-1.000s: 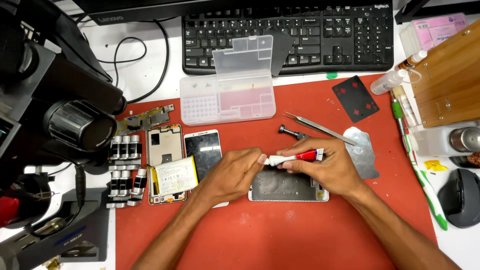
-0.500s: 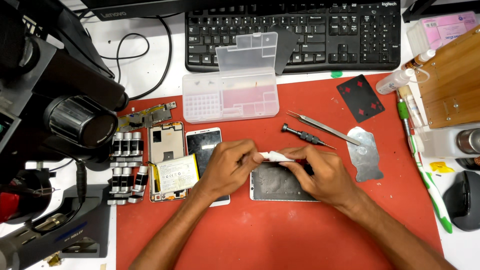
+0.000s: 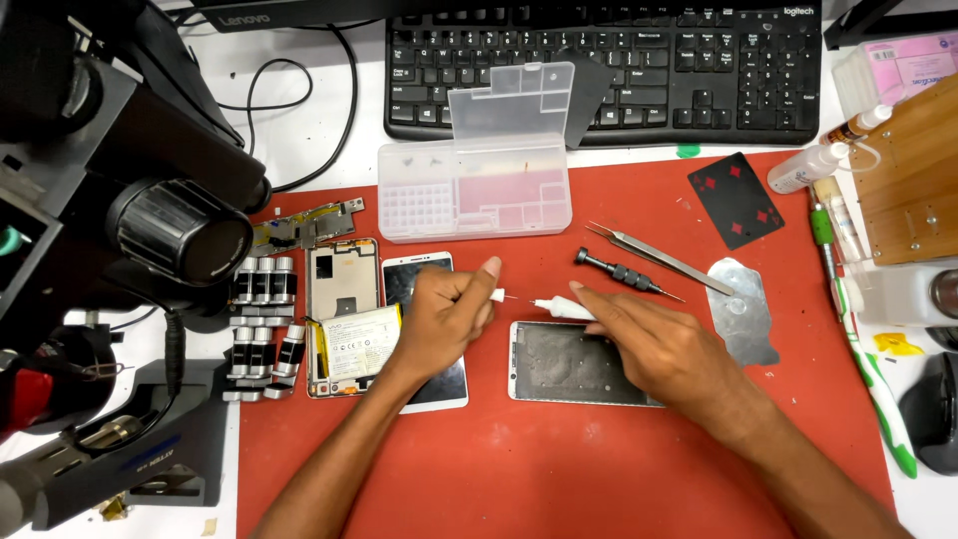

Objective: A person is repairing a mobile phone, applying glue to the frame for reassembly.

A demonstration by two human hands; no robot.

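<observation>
Left hand (image 3: 444, 317) pinches a small white cap (image 3: 497, 295); right hand (image 3: 654, 344) grips the glue tube (image 3: 561, 308).
Cap held just left of the bared nozzle, tube over the phone frame (image 3: 559, 361), ready for its edge.

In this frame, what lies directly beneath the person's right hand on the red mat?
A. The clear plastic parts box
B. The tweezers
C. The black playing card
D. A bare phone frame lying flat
D: the right hand, holding a small white glue tube, rests over the grey phone frame, lying flat on the red mat.
</observation>
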